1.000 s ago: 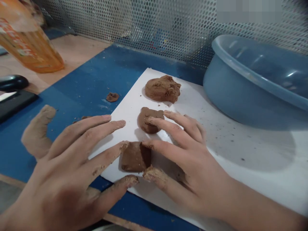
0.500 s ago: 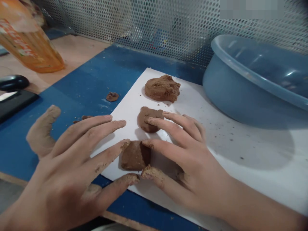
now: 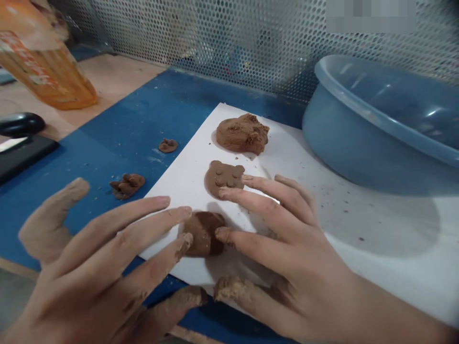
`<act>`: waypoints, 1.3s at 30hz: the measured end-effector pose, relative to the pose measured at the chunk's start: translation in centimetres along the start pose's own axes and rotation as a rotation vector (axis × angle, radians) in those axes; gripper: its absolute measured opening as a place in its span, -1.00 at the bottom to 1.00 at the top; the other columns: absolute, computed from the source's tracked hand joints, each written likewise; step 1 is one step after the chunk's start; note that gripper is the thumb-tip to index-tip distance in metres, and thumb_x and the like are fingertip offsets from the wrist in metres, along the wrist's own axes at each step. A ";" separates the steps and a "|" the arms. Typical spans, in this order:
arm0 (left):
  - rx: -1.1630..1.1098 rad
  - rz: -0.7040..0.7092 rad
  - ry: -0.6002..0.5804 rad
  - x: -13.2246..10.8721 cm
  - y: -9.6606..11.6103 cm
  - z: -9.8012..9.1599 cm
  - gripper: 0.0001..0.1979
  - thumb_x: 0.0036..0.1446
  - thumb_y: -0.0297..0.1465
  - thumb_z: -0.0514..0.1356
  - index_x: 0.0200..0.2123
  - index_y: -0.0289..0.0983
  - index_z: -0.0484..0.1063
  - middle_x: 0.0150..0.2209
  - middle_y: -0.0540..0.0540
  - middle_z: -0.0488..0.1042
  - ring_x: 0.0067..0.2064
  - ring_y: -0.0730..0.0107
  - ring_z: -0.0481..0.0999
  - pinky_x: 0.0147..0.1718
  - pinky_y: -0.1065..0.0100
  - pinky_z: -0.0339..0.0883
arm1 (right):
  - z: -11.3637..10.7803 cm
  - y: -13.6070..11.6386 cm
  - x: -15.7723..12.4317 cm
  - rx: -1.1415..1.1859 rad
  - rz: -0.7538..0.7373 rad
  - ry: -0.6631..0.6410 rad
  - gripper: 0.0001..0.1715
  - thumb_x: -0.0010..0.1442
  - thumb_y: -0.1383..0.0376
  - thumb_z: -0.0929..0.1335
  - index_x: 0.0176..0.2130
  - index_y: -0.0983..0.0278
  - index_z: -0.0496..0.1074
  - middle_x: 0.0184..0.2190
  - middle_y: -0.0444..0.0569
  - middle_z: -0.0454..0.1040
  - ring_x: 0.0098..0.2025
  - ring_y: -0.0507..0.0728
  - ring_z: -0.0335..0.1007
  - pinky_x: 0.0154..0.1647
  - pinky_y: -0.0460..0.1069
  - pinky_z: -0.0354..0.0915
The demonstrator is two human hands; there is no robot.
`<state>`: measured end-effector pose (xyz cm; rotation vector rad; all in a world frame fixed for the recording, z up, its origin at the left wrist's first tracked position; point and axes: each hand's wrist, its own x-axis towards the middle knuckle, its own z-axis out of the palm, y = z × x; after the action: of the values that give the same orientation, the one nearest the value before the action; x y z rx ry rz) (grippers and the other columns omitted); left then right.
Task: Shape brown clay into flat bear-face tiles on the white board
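A smooth, rounded block of brown clay (image 3: 203, 235) lies near the left corner of a white sheet (image 3: 387, 277). My left hand (image 3: 96, 267), smeared with clay, has its fingers spread, and its index fingertip is at the block's left side. Opposite it, my right hand (image 3: 290, 248) rests its index fingertip on the block's right edge, fingers apart, thumb below. Just beyond sits a flat clay bear head (image 3: 226, 180) with small raised dots; the right middle fingertip is at its lower edge. Farther back is a rough clay lump (image 3: 242, 134).
Small clay scraps (image 3: 127, 185) and another bit (image 3: 168, 145) lie on the blue board (image 3: 118, 129). A blue basin (image 3: 358, 138) stands at right, a bottle of orange liquid (image 3: 53, 71) at back left. Behind runs a perforated metal panel (image 3: 201, 33).
Both thumbs have drawn back toward me from the clay block. My left fingers have lowered, uncovering the clay scraps. The block's top looks rounder.
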<state>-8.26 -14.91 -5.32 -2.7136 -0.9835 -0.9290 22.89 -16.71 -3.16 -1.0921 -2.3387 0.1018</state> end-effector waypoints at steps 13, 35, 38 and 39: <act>0.020 0.068 0.022 -0.8 0.1 0.1 -0.75 0.48 -0.26 0.31 0.13 -0.05 0.71 0.49 0.14 0.59 0.59 0.27 0.50 0.54 0.13 0.57 | 0.0 -0.2 -0.4 0.034 -0.085 -0.021 -0.62 0.67 -0.02 0.43 0.25 0.11 0.66 0.54 0.01 0.59 0.67 0.36 0.31 0.71 0.37 0.03; 0.069 0.056 -0.044 -1.3 -0.8 -0.6 -0.67 0.39 -0.13 0.32 0.16 0.03 0.66 0.50 0.18 0.56 0.59 0.25 0.50 0.52 0.07 0.61 | 0.1 -0.4 0.1 0.064 -0.079 -0.025 -0.54 0.66 0.03 0.47 0.36 0.18 0.61 0.53 0.04 0.58 0.65 0.32 0.33 0.73 0.28 0.10; 0.028 -0.032 0.002 -1.7 -0.9 -0.5 -0.51 0.23 -0.17 0.47 0.23 0.03 0.67 0.52 0.17 0.57 0.56 0.07 0.57 0.57 -0.05 0.57 | 0.1 -0.5 0.0 0.044 -0.068 -0.076 -0.47 0.63 0.00 0.48 0.41 0.15 0.59 0.59 0.02 0.51 0.68 0.36 0.29 0.76 0.31 0.05; 0.018 -0.044 0.002 -1.7 -0.8 -0.4 -0.48 0.21 -0.18 0.47 0.24 0.05 0.66 0.51 0.18 0.57 0.53 0.06 0.59 0.61 -0.07 0.52 | 0.1 -0.6 0.0 0.035 -0.065 -0.105 -0.44 0.63 -0.03 0.47 0.45 0.12 0.58 0.62 0.01 0.47 0.69 0.38 0.25 0.77 0.34 0.04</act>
<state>-10.00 -15.37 -6.08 -2.6856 -1.0505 -0.9254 22.47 -17.09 -3.06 -1.0154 -2.4532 0.1794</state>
